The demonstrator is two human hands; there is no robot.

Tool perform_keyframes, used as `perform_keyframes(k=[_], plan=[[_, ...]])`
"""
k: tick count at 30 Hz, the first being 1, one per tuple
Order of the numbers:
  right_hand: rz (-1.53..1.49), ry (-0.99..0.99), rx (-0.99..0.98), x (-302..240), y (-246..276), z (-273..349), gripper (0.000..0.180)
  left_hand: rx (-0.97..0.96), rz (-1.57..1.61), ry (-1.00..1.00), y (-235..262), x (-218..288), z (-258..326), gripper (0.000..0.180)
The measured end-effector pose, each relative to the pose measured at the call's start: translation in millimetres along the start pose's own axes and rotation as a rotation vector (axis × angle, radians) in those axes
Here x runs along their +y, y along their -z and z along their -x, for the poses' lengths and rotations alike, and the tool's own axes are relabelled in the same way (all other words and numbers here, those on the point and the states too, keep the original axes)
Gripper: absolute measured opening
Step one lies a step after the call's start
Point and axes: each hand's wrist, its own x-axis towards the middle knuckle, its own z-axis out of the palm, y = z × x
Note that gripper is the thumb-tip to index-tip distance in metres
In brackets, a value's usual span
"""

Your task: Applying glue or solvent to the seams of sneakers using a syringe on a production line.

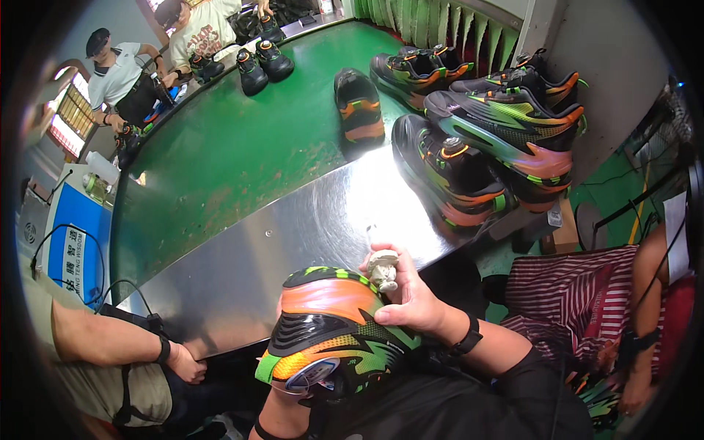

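Scuffed green worktop (227,169) and a shiny steel ledge (242,257) stretch before me. Near the ledge, I have a black, green and orange sneaker (334,326) tipped sole uppermost. My right hand (416,302) is curled round a crumpled off-white wad (383,270), thumb against the sneaker; my left hand (288,400) is mostly hidden, its grip impossible to tell. Uneven pressure could twist the sneaker loose; a dirty wad could smear it.

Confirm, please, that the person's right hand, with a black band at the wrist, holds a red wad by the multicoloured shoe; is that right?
Not quite: the head view shows a whitish wad, not a red one; the right hand, with the black band at the wrist, holds it by the multicoloured shoe.
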Motion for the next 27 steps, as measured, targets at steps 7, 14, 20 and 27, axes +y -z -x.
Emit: perform_keyframes(k=[7,14,20,27], plan=[[0.181,0.096,0.006,-18,-11,7,0.111,0.157,0.061,0.018,-1,5,-12,0.056],[0.03,-0.082,0.009,-26,-29,12,0.125,0.104,-0.841,-0.283,28,-30,-5,0.098],[0.038,-0.172,0.01,-25,-28,14,0.135,0.072,-1.044,-0.296,38,-32,-2,0.1],[0.213,-0.035,-0.098,-21,-30,16,0.135,0.058,-1.01,-0.288,37,-31,2,0.108]])
